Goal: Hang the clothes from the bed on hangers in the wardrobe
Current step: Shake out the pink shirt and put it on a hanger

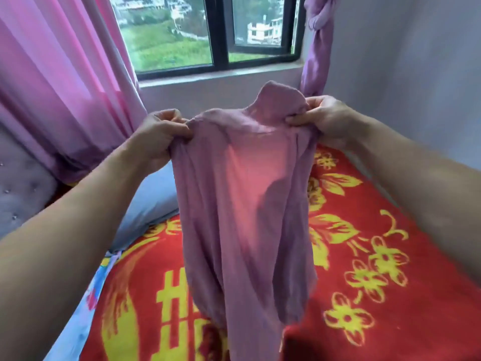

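Up goes the mauve turtleneck top (242, 204), lifted above the red floral blanket (377, 269) on the bed, its hem trailing down toward it. Left hand (158, 134) pinches one shoulder, right hand (320, 118) pinches the other beside the collar. No hanger, no wardrobe in sight: the hanging is all ahead, I'd judge.

Thin matt knit cloth top (242, 194); plush fuzzy blanket (377, 295) beneath.
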